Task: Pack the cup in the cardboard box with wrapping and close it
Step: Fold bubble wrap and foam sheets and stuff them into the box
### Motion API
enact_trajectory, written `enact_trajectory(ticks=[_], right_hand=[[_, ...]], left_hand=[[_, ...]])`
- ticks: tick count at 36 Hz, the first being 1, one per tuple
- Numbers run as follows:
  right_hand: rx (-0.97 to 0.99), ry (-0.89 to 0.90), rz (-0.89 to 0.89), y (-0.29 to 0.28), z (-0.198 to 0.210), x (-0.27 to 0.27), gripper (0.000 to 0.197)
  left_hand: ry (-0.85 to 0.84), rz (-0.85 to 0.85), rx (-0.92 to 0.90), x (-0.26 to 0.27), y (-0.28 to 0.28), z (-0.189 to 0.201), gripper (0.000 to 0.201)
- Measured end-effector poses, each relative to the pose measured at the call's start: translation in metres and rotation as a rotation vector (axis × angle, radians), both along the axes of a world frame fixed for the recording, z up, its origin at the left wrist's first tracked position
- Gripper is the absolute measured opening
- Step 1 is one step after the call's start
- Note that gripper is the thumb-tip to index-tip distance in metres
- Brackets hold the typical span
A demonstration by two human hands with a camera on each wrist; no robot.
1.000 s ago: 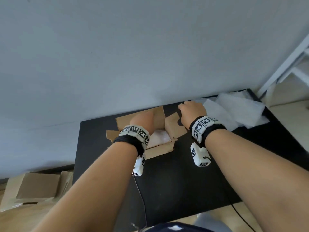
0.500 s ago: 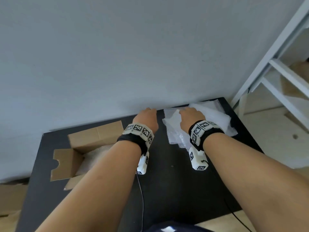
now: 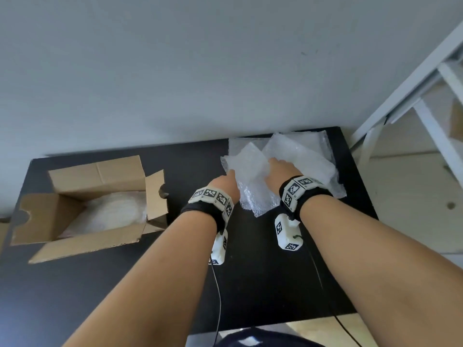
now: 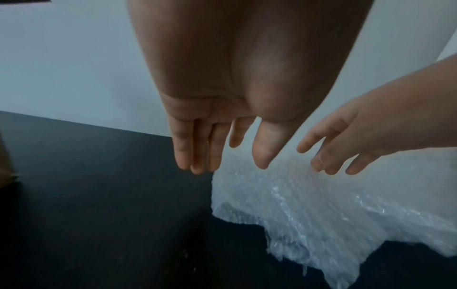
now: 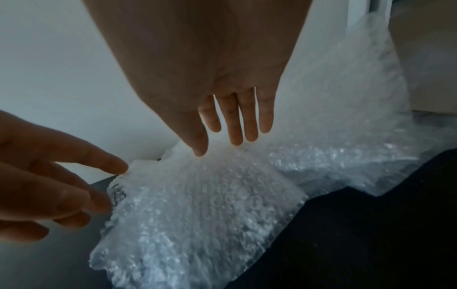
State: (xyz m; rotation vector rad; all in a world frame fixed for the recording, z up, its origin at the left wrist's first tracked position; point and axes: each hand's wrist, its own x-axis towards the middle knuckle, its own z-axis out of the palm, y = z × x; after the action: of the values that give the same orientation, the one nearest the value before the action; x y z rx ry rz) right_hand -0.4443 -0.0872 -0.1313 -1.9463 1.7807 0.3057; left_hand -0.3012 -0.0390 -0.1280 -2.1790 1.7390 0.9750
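An open cardboard box point(image 3: 75, 216) stands at the table's left with a white wrapped bundle point(image 3: 112, 214) inside; no bare cup shows. Bubble wrap sheets point(image 3: 305, 159) lie at the back right. The top sheet point(image 3: 250, 186) lies skewed between my hands. My left hand point(image 3: 226, 181) reaches its left edge, fingers point(image 4: 197, 156) straight, index tip touching the sheet point(image 5: 197, 205). My right hand point(image 3: 275, 166) rests on the sheet, fingers point(image 5: 237, 125) straight and thumb tip on the bubbles point(image 4: 321, 211). Neither hand grips anything.
The black table point(image 3: 263, 271) ends at a grey wall just behind the wrap. A white frame point(image 3: 413, 83) stands off the right edge. Cables run from both wrist cameras toward the table's near edge.
Both hands left the box and moved right to the bubble wrap. My left hand has since come up against the top sheet's left edge. The head view turned right, so the box sits further left.
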Motion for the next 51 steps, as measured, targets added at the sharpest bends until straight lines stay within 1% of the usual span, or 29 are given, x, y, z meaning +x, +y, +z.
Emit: enact_trajectory(ticks=[3, 6, 9, 10, 12, 13, 14, 15, 18, 20, 22, 24, 25, 26, 29, 32, 34, 36, 40, 43, 46, 48, 49, 51], right_hand=[[0.002, -0.013, -0.018, -0.002, -0.005, 0.0, 0.042], [0.001, -0.057, -0.038, -0.005, -0.007, -0.001, 0.038], [-0.013, -0.102, -0.065, -0.006, -0.005, 0.0, 0.024], [-0.023, -0.132, -0.068, -0.005, -0.003, 0.0, 0.021], [-0.029, -0.156, -0.087, -0.006, 0.002, 0.001, 0.003], [-0.039, -0.159, -0.109, -0.007, 0.002, 0.0, 0.018], [-0.051, -0.188, -0.118, -0.006, 0.006, 0.0, 0.03], [-0.055, -0.219, -0.123, -0.006, 0.01, 0.0, 0.034], [-0.078, -0.289, -0.1, -0.005, 0.028, 0.004, 0.035], [-0.085, -0.333, -0.109, -0.006, 0.039, 0.009, 0.029], [-0.1, -0.399, -0.128, -0.007, 0.05, 0.015, 0.005], [-0.114, -0.472, -0.15, -0.008, 0.058, 0.022, 0.043], [-0.117, -0.518, -0.147, -0.007, 0.064, 0.025, 0.057], [-0.133, -0.567, -0.125, -0.006, 0.069, 0.029, 0.066], [-0.173, -0.653, -0.062, -0.002, 0.087, 0.041, 0.074], [-0.183, -0.69, 0.004, 0.002, 0.1, 0.055, 0.078], [-0.171, -0.682, 0.055, 0.006, 0.108, 0.065, 0.073], [-0.159, -0.628, 0.09, 0.011, 0.115, 0.076, 0.066], [-0.218, -0.522, 0.093, 0.019, 0.126, 0.099, 0.048], [-0.274, -0.541, 0.055, 0.024, 0.132, 0.118, 0.03], [-0.237, -0.564, 0.037, 0.03, 0.136, 0.138, 0.019], [-0.208, -0.59, 0.037, 0.036, 0.139, 0.152, 0.007], [-0.202, -0.609, 0.044, 0.038, 0.14, 0.158, 0.013], [-0.201, -0.638, 0.069, 0.044, 0.142, 0.169, 0.028]], left_hand=[[0.024, 0.046, -0.004, -0.002, 0.003, -0.004, 0.06], [0.05, 0.09, -0.01, -0.002, 0.004, -0.006, 0.059], [0.08, 0.126, -0.033, 0.0, 0.006, -0.006, 0.056], [0.091, 0.136, -0.042, 0.0, 0.007, -0.005, 0.058], [0.116, 0.157, -0.073, 0.001, 0.009, -0.002, 0.066], [0.125, 0.165, -0.098, 0.001, 0.01, 0.0, 0.069], [0.132, 0.172, -0.125, 0.002, 0.011, 0.004, 0.072], [0.141, 0.18, -0.151, 0.003, 0.012, 0.008, 0.075], [0.192, 0.227, -0.236, 0.009, 0.011, 0.02, 0.078], [0.23, 0.258, -0.298, 0.016, 0.009, 0.031, 0.08], [0.257, 0.279, -0.362, 0.024, 0.007, 0.043, 0.081], [0.266, 0.288, -0.421, 0.033, 0.006, 0.055, 0.079], [0.266, 0.292, -0.445, 0.037, 0.005, 0.06, 0.078], [0.264, 0.297, -0.466, 0.042, 0.005, 0.065, 0.076], [0.231, 0.318, -0.522, 0.058, 0.007, 0.08, 0.069], [0.217, 0.361, -0.55, 0.076, 0.009, 0.092, 0.061], [0.208, 0.373, -0.573, 0.088, 0.01, 0.099, 0.054], [0.192, 0.363, -0.598, 0.1, 0.012, 0.107, 0.046], [0.166, 0.336, -0.611, 0.121, 0.019, 0.121, 0.033], [0.136, 0.34, -0.572, 0.139, 0.026, 0.126, 0.036], [0.11, 0.332, -0.498, 0.157, 0.036, 0.13, 0.042], [0.095, 0.301, -0.448, 0.167, 0.044, 0.134, 0.041], [0.096, 0.285, -0.435, 0.172, 0.047, 0.136, 0.041], [0.131, 0.261, -0.452, 0.181, 0.051, 0.138, 0.049]])
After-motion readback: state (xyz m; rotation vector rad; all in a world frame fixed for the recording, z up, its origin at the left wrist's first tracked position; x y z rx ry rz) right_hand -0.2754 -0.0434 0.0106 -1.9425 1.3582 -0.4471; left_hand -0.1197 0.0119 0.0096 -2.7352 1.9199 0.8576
